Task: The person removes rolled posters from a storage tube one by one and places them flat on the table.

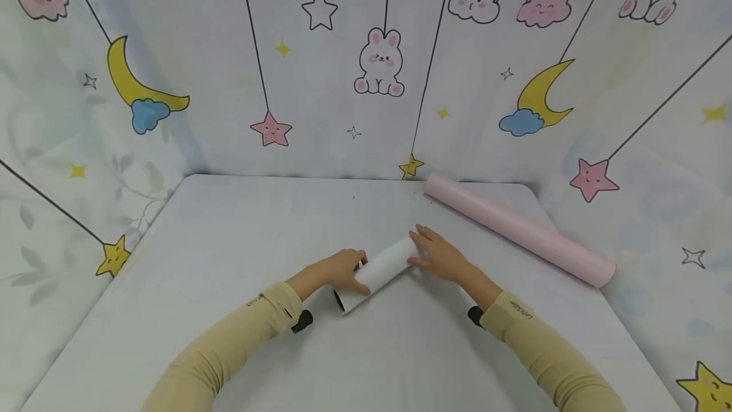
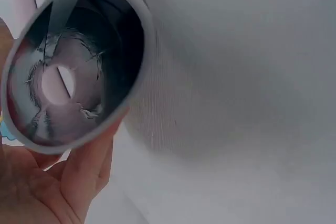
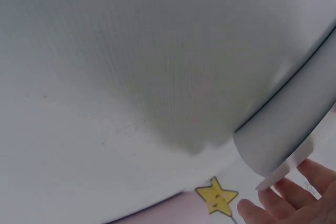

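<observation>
A white cylindrical tube (image 1: 390, 266) lies slantwise over the middle of the white table, its near end open and dark. My left hand (image 1: 345, 269) grips that near end, thumb on one side and fingers on the other. In the left wrist view the tube's rim (image 2: 149, 45) surrounds a dark, shiny inside, with a small round opening at the far end. My right hand (image 1: 443, 256) holds the far end between thumb and fingers. The right wrist view has its fingertips (image 3: 283, 187) at a thin white edge beside the tube (image 3: 294, 114).
A long pink roll (image 1: 520, 227) lies aslant at the table's back right, beyond my right hand. The white table (image 1: 240, 221) is bordered by a cloth backdrop (image 1: 337, 68) printed with stars, moons and rabbits. Dark wrist devices (image 1: 302, 321) sit under both sleeves.
</observation>
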Demonstrator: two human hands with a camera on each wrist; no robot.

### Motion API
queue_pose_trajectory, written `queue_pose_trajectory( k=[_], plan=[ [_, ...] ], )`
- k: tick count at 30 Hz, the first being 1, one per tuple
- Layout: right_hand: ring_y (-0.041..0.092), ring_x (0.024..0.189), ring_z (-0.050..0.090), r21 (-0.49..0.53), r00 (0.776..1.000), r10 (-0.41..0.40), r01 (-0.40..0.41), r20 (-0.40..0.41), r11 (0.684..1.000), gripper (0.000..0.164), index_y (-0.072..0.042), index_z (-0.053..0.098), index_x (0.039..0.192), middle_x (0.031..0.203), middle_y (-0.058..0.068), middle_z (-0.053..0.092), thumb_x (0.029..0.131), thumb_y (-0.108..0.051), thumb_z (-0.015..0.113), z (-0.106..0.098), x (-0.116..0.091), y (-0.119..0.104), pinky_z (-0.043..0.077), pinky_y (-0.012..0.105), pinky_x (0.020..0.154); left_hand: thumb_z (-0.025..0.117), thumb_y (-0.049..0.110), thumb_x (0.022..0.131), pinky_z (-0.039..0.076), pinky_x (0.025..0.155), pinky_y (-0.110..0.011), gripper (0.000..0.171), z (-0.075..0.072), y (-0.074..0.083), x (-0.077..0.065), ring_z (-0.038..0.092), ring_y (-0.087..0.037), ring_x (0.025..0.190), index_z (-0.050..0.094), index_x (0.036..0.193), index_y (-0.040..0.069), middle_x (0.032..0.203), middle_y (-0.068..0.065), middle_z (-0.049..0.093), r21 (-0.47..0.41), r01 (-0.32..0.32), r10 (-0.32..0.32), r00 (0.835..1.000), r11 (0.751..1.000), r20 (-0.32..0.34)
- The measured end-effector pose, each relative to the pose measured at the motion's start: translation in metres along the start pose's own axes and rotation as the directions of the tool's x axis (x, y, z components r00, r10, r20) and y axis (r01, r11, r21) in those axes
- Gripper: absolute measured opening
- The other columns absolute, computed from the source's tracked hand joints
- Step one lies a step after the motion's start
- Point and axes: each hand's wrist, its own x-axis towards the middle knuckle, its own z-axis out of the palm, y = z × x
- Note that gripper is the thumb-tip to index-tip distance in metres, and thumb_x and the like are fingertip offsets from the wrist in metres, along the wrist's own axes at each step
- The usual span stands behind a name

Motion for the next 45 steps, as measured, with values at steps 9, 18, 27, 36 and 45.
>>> queue_pose_trajectory(
  k=[9, 18, 27, 36, 45],
  plan=[
    [0.037, 0.134, 0.019, -0.001, 0.997, 0.07, -0.07, 0.024, 0.998, 0.08, 0.004, 0.025, 0.142, 0.147, 0.023, 0.017, 0.087, -0.045, 0.057, 0.007, 0.003, -0.006, 0.023, 0.049, 0.104, 0.072, 0.04, 0.076, 0.048, 0.071, -0.031, 0.081, 0.023, 0.01, 0.002, 0.057, -0.018, 0.087, 0.033, 0.135, 0.002, 0.107, -0.014, 0.057, -0.188, 0.083, -0.083, 0.997, 0.979, 0.007],
    [0.037, 0.13, 0.029, 0.06, 0.997, 0.046, -0.049, 0.061, 0.997, 0.081, 0.004, 0.021, 0.142, 0.147, 0.023, 0.018, 0.088, -0.048, 0.052, 0.011, 0.009, -0.013, 0.03, 0.049, 0.1, 0.072, 0.038, 0.077, 0.05, 0.067, -0.032, 0.103, 0.05, 0.023, 0.003, 0.059, -0.022, 0.089, 0.006, 0.143, -0.004, 0.115, -0.023, 0.052, -0.39, 0.067, -0.098, 0.993, 0.918, -0.06],
    [0.033, 0.132, 0.028, 0.056, 0.992, 0.018, -0.025, 0.122, 0.998, 0.082, -0.001, 0.019, 0.145, 0.15, 0.018, 0.014, 0.088, -0.051, 0.05, 0.015, 0.018, -0.027, 0.03, 0.046, 0.101, 0.069, 0.04, 0.079, 0.047, 0.077, -0.04, 0.107, 0.065, 0.034, 0.0, 0.057, -0.028, 0.097, -0.004, 0.141, -0.009, 0.116, -0.027, 0.051, -0.442, 0.036, -0.106, 0.985, 0.896, -0.134],
    [0.032, 0.133, 0.025, 0.029, 0.989, -0.01, 0.006, 0.146, 1.0, 0.08, -0.002, 0.018, 0.145, 0.15, 0.017, 0.012, 0.089, -0.05, 0.05, 0.019, 0.025, -0.035, 0.03, 0.045, 0.102, 0.067, 0.043, 0.08, 0.049, 0.067, -0.034, 0.109, 0.064, 0.038, -0.007, 0.061, -0.024, 0.085, -0.005, 0.139, -0.013, 0.109, -0.028, 0.055, -0.417, 0.06, -0.121, 0.985, 0.907, -0.123],
    [0.034, 0.131, 0.028, 0.007, 0.989, -0.017, 0.016, 0.148, 1.0, 0.08, -0.002, 0.018, 0.145, 0.149, 0.019, 0.014, 0.089, -0.051, 0.049, 0.023, 0.027, -0.034, 0.033, 0.047, 0.099, 0.063, 0.064, 0.071, 0.048, 0.076, -0.043, 0.116, 0.044, 0.043, -0.004, 0.041, -0.037, 0.115, 0.0, 0.146, 0.003, 0.134, -0.027, 0.033, 0.007, 0.11, -0.103, 0.951, 0.994, -0.291]
  ],
)
